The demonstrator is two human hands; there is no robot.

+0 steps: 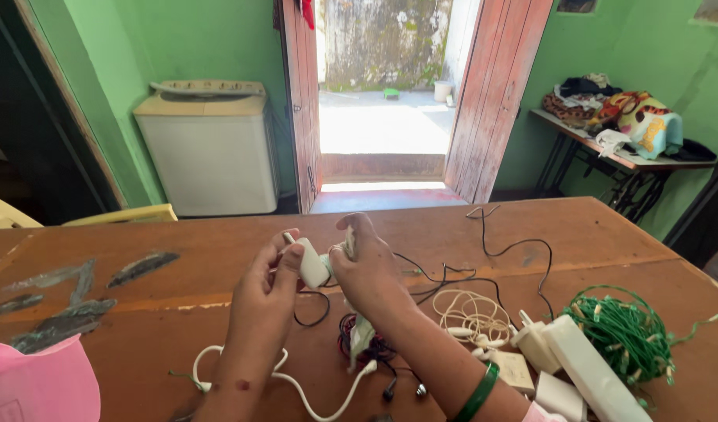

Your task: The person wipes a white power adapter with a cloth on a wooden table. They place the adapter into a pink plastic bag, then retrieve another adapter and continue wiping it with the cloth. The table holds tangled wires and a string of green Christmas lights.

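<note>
1. Pink cloth (34,387): lies at the near left corner of the wooden table (218,250).
2. Washing machine (209,144): stands against the green wall, beyond the table.
3. Left hand (266,291): raised above the table centre, fingers curled closed around the left end of the white adapter (312,267).
4. White adapter: held between both hands, clear of the table surface.
5. Right hand (368,270): fingers closed on a pale cable end just beside the adapter; a green bangle (478,393) sits on the forearm.
6. White cable (296,384): loops on the table below the hands.
7. Coiled white cord (474,314): lies right of the right hand.
8. White charger blocks (566,363): lie near the right edge.
9. Green string lights (628,328): bundled just beside the blocks.
</note>
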